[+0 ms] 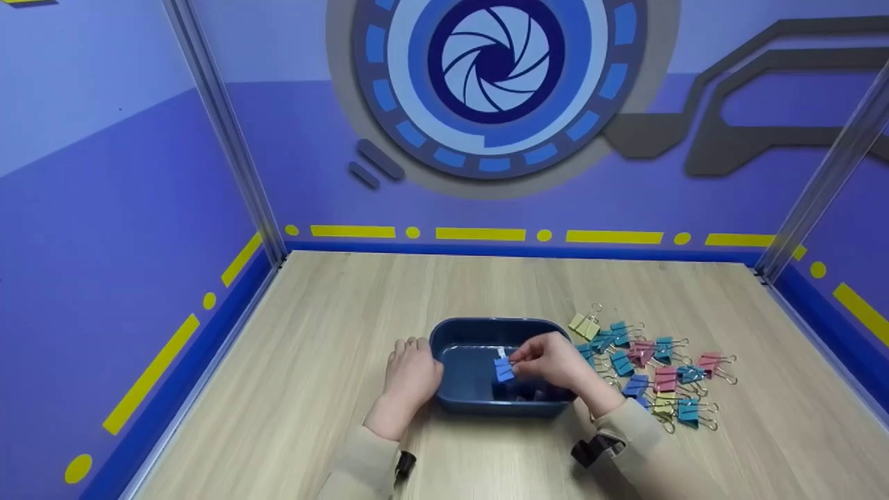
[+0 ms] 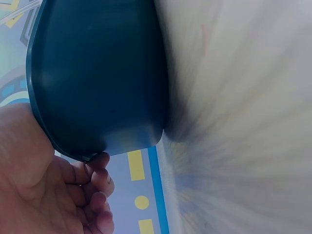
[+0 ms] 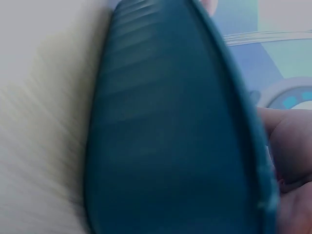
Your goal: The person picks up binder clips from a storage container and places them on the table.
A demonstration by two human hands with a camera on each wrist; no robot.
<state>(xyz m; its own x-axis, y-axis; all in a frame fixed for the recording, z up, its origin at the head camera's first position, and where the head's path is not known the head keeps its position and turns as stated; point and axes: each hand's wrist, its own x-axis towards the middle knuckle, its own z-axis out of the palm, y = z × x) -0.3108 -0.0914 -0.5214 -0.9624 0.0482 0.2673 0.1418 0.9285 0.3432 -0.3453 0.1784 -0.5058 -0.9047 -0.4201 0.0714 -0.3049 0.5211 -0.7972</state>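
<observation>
A dark blue oblong tub (image 1: 479,408) stands on the table, seen from outside in both wrist views. At its left end my left hand (image 1: 413,371) holds the rim; in the left wrist view the fingers (image 2: 101,181) are curled, one fingertip against the rim's corner. Over the tub's inside, my right hand (image 1: 552,359) pinches a blue binder clip (image 1: 503,370) between thumb and fingers. Dark shapes lie low in the tub beneath it, too dim to make out. The right wrist view shows the tub's wall (image 3: 170,122) and part of that hand, with the clip hidden.
To the right of the tub lies a loose pile of binder clips in teal, pink, yellow and blue, among them a pink clip (image 1: 665,378) and a yellow clip (image 1: 585,325). Purple-blue panels (image 1: 292,160) enclose the wooden table (image 1: 333,292) at the back and sides.
</observation>
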